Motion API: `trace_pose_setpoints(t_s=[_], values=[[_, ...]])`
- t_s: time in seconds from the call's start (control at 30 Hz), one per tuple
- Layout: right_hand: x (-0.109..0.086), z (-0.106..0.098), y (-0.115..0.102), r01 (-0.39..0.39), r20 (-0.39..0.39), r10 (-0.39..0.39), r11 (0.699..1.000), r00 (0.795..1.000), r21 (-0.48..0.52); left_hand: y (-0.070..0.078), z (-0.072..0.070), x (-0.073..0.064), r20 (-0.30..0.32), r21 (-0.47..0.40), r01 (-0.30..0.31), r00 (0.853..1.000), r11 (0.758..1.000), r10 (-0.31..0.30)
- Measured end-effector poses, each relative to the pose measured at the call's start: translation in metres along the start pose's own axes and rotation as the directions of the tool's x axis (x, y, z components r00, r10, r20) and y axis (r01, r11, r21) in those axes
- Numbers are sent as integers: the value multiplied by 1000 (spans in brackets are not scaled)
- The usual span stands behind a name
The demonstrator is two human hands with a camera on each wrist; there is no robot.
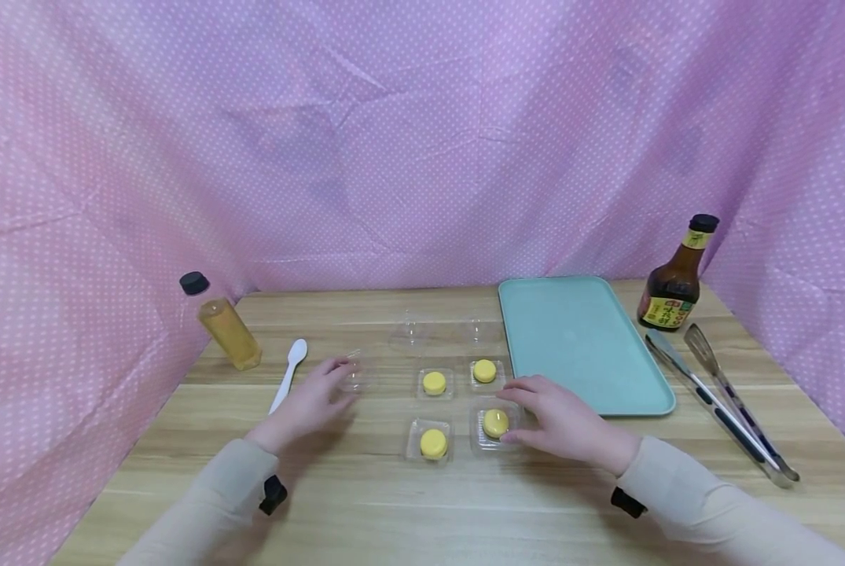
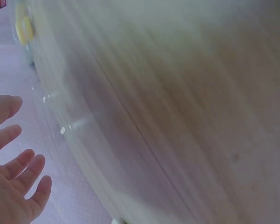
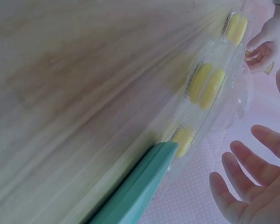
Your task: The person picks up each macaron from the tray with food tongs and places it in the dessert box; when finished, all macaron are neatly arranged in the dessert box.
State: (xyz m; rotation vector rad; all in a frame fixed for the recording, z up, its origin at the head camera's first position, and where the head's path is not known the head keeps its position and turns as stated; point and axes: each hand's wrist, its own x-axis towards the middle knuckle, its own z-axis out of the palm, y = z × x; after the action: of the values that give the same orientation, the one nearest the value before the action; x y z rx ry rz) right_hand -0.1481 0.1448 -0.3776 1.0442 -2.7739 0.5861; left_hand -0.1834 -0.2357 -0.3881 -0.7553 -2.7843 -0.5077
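Several yellow macarons sit in small clear plastic boxes at the middle of the table. My right hand (image 1: pixel 560 420) is beside the near right macaron (image 1: pixel 496 423), whose box has a clear cover over it; the fingertips are right at its edge. Straight, spread fingers (image 3: pixel 251 163) show in the right wrist view. The near left macaron (image 1: pixel 433 444), far left macaron (image 1: pixel 434 383) and far right macaron (image 1: pixel 485 371) stand around it. My left hand (image 1: pixel 312 401) has relaxed fingers apart, close to a clear plastic lid (image 1: pixel 354 371) on the table.
Two more clear lids, a left one (image 1: pixel 411 332) and a right one (image 1: pixel 475 330), lie further back. Left stand a white spoon (image 1: pixel 291 369) and a bottle of yellow liquid (image 1: pixel 229 334). Right are a green tray (image 1: pixel 585 346), brown sauce bottle (image 1: pixel 673 283) and metal tongs (image 1: pixel 722 409).
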Motion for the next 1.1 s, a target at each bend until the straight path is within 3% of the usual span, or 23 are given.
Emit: trace_pose_setpoints(t_s=[0.23, 0.6, 0.83, 1.1], values=[[2, 1, -3, 16, -4, -16, 1000, 1000, 7, -8, -1, 0, 50, 14, 10, 999, 1000, -11], [11, 5, -7, 37, -12, -37, 999, 999, 35, -20, 5, 2, 108, 46, -65, 992, 997, 60], [14, 7, -10, 60, -26, -59, 998, 998, 32, -18, 6, 1, 155, 21, -17, 988, 1000, 13], [17, 7, -11, 51, -12, -51, 998, 999, 35, -16, 6, 0, 57, 2, -15, 998, 1000, 15]])
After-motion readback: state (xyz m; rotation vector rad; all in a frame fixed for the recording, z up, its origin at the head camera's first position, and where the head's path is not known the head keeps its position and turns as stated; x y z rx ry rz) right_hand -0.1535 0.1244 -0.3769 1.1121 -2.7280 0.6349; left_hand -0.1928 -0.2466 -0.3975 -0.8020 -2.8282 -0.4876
